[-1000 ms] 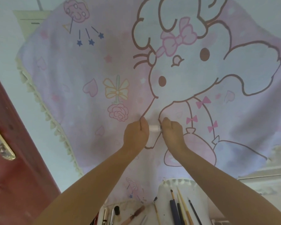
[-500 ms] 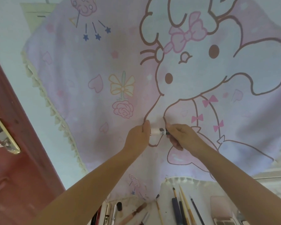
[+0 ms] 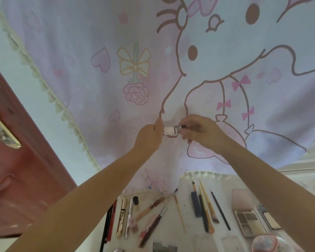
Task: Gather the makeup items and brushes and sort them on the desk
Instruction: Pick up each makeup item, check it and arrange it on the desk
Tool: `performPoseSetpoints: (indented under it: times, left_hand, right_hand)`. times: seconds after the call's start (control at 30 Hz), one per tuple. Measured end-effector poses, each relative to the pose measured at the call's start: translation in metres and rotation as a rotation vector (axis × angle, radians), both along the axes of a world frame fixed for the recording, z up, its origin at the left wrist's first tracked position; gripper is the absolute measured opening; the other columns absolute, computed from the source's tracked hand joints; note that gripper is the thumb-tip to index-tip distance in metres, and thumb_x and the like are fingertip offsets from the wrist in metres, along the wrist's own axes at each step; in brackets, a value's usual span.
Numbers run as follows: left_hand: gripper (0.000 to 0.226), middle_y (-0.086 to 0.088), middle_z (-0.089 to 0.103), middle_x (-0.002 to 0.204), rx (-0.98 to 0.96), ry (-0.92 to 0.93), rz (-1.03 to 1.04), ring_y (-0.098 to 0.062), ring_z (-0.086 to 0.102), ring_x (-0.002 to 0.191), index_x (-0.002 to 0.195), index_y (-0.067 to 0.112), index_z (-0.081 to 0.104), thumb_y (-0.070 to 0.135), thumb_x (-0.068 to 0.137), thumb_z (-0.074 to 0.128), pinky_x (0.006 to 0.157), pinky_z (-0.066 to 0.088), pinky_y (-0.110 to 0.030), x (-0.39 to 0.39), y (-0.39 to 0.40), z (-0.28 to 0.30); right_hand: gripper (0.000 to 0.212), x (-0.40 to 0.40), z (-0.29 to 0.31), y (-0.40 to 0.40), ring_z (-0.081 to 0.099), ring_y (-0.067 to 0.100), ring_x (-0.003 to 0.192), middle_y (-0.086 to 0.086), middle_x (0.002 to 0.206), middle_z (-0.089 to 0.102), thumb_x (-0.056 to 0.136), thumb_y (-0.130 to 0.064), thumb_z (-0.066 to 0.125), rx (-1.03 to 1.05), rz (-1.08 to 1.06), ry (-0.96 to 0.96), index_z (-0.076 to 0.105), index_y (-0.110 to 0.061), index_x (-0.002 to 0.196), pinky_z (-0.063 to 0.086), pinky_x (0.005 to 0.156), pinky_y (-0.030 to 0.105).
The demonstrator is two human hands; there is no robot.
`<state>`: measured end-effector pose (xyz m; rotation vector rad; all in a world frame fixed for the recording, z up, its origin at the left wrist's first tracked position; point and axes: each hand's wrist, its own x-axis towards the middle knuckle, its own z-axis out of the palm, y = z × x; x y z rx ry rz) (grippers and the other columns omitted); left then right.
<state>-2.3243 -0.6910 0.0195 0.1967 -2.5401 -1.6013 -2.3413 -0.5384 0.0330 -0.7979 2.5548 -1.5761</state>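
Observation:
Both my hands are raised in front of a pink cartoon curtain. My left hand (image 3: 149, 137) grips one end of a small white tube (image 3: 169, 131) with a silver collar. My right hand (image 3: 198, 131) pinches its dark end piece, slightly apart from the tube body. Below, on the white desk (image 3: 187, 233), lie several makeup items: a gold tube (image 3: 121, 217), a silver pen (image 3: 128, 219), a wooden-handled brush (image 3: 149, 209), a dark red gloss tube (image 3: 151, 229), several brushes (image 3: 206, 206) and an open eyeshadow palette (image 3: 248, 221).
The pink curtain (image 3: 116, 79) with a tasselled hem hangs over the desk's back edge. A red door (image 3: 16, 179) with a brass handle stands at the left. A round pinkish container (image 3: 267, 244) sits at the desk's front right, next to a compact (image 3: 271, 220).
The view has tilted down, showing more of the desk. My right hand has shifted its grip from a fist over the tube's end to a fingertip pinch on the dark end piece.

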Motion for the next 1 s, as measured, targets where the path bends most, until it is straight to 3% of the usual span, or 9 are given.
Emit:
performPoseSetpoints:
  times: [0.13,0.2,0.33,0.53,0.6,0.73,0.8,0.9,1.0]
  left_hand:
    - [0.050,-0.005,0.042,0.052,0.025,-0.047,-0.006,-0.016,0.037,0.044,0.055,0.015,0.042,0.031,0.100,0.026,0.047,0.032,-0.025,0.002,-0.002,-0.005]
    - [0.050,-0.005,0.042,0.053,0.039,-0.058,-0.017,-0.016,0.037,0.044,0.055,0.016,0.043,0.031,0.100,0.027,0.046,0.031,-0.024,0.003,-0.001,-0.008]
    - [0.049,-0.006,0.043,0.055,0.026,-0.072,-0.021,-0.016,0.037,0.045,0.056,0.015,0.044,0.031,0.100,0.027,0.048,0.032,-0.026,0.002,0.000,-0.012]
    - [0.050,-0.005,0.041,0.054,0.099,-0.131,0.008,-0.016,0.034,0.044,0.055,0.011,0.041,0.032,0.099,0.028,0.047,0.030,-0.025,-0.001,-0.001,-0.016]
    - [0.050,-0.005,0.041,0.053,0.100,-0.134,-0.001,-0.016,0.034,0.044,0.055,0.011,0.041,0.032,0.099,0.028,0.047,0.029,-0.025,-0.002,0.000,-0.019]
    - [0.051,-0.005,0.040,0.053,0.065,-0.139,-0.025,-0.016,0.034,0.044,0.056,0.011,0.041,0.032,0.099,0.026,0.048,0.030,-0.025,-0.002,0.002,-0.023]
    - [0.051,-0.005,0.040,0.053,0.081,-0.137,-0.022,-0.016,0.034,0.044,0.055,0.011,0.040,0.033,0.099,0.027,0.048,0.030,-0.025,-0.002,0.001,-0.024]
    - [0.051,-0.004,0.039,0.053,0.115,-0.154,-0.021,-0.017,0.034,0.045,0.055,0.011,0.039,0.033,0.099,0.027,0.047,0.029,-0.024,0.000,0.000,-0.027]
    - [0.051,-0.003,0.039,0.052,0.116,-0.172,-0.027,-0.016,0.034,0.044,0.055,0.012,0.039,0.034,0.099,0.026,0.047,0.029,-0.025,0.003,0.000,-0.032]
  right_hand:
    - [0.028,0.000,-0.010,0.002,0.059,-0.005,0.078,-0.014,0.090,0.057,0.080,-0.002,0.063,-0.055,0.004,-0.001,0.053,-0.023,0.096,0.051,0.066,0.012]
    - [0.006,0.002,-0.007,-0.002,0.060,0.000,0.065,-0.009,0.080,0.060,0.090,-0.016,0.051,-0.050,-0.009,-0.148,0.054,-0.021,0.093,0.050,0.057,0.015]
    - [0.024,-0.001,-0.010,-0.003,0.054,-0.001,0.041,-0.001,0.062,0.059,0.093,-0.018,0.047,0.061,-0.016,-0.167,0.057,-0.017,0.071,0.048,0.050,0.017]
    - [0.033,-0.006,-0.020,0.004,0.061,-0.004,0.072,-0.016,0.088,0.059,0.082,-0.002,0.060,-0.039,0.023,-0.079,0.056,-0.027,0.103,0.052,0.068,0.012]
    - [0.015,-0.004,-0.017,0.002,0.061,0.002,0.064,-0.013,0.080,0.061,0.092,-0.016,0.049,-0.015,-0.012,-0.190,0.056,-0.024,0.102,0.050,0.058,0.014]
    - [0.024,-0.002,-0.019,0.001,0.056,0.000,0.042,-0.010,0.051,0.063,0.095,-0.019,0.043,0.075,-0.003,-0.217,0.060,-0.015,0.078,0.047,0.047,0.013]
    - [0.015,-0.001,-0.023,0.003,0.058,-0.004,0.052,-0.013,0.065,0.063,0.089,-0.006,0.052,0.038,0.007,-0.108,0.062,-0.018,0.088,0.049,0.054,0.010]
    - [0.039,-0.001,-0.026,0.004,0.061,-0.004,0.069,-0.015,0.088,0.058,0.082,-0.002,0.061,0.023,0.038,-0.096,0.051,-0.027,0.110,0.053,0.065,0.013]
    - [0.026,0.001,-0.031,0.000,0.061,0.002,0.064,-0.012,0.085,0.059,0.087,-0.012,0.057,0.033,0.038,-0.221,0.050,-0.025,0.108,0.052,0.061,0.017]
